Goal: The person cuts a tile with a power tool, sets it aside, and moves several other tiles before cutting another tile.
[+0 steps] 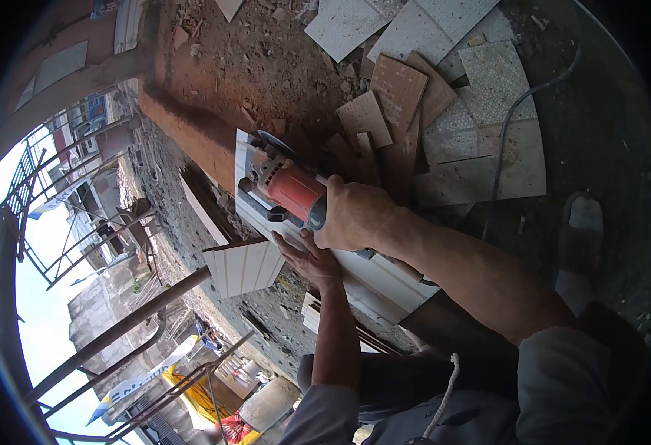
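Note:
My right hand [359,215] is wrapped round the rear of a red tile cutter [296,191]. The cutter's grey metal head and dark disc [277,144] sit over the far end of a long white striped tile [385,285]. My left hand [311,259] lies on that tile just beside the cutter, fingers stretched out, pressing on its surface. Whether the disc is spinning or touching the tile cannot be made out.
Several loose tiles [481,178] and brown broken pieces [400,93] lie at the upper right. A dark cable [502,141] runs across them. A striped offcut [245,267] lies left of my hand. A reddish dusty ledge [188,137] and metal poles [129,322] stand beyond.

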Motion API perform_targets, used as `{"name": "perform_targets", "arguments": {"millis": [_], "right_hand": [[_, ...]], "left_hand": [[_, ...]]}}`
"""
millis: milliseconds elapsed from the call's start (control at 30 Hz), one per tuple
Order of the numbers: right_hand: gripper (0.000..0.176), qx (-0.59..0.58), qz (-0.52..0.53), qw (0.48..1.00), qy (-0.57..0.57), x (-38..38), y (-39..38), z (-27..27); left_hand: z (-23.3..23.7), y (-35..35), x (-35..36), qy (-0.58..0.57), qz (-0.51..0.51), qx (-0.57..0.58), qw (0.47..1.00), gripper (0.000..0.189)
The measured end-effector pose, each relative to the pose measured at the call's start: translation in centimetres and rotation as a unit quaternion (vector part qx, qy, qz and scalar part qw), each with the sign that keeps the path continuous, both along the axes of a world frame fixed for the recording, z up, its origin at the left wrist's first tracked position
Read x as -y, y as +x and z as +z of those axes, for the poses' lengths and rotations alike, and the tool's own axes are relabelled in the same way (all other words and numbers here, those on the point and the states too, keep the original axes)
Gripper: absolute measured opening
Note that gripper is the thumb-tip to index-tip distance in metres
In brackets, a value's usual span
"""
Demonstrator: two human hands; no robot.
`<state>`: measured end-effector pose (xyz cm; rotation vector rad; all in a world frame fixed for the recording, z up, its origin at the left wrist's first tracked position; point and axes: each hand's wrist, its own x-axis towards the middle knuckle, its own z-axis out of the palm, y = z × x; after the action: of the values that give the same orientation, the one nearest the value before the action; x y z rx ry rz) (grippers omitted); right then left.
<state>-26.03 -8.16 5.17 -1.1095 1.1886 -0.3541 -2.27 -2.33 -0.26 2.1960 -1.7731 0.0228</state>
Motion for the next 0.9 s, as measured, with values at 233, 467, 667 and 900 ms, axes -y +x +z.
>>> {"name": "perform_targets", "arguments": {"millis": [233,467,667,900], "right_hand": [[0.071,0.006,-0.006,1.000,0.000,-0.1,0.0,0.0],[0.070,0.007,-0.012,1.000,0.009,-0.1,-0.4,0.4],[0.078,0.004,-0.030,0.999,-0.019,-0.3,0.6,-0.6],[0.082,-0.013,-0.025,1.000,-0.013,-0.3,0.6,-0.3]], "left_hand": [[-0.1,1.1,0.1,0.062,-0.062,0.026,0.996,0.067],[0.1,0.4,0.2,0.060,-0.050,0.043,0.996,0.059],[0.4,0.2,0.2,0.050,-0.034,0.056,0.997,0.064],[0.1,1.0,0.7,0.054,-0.178,0.076,0.980,0.052]]}}
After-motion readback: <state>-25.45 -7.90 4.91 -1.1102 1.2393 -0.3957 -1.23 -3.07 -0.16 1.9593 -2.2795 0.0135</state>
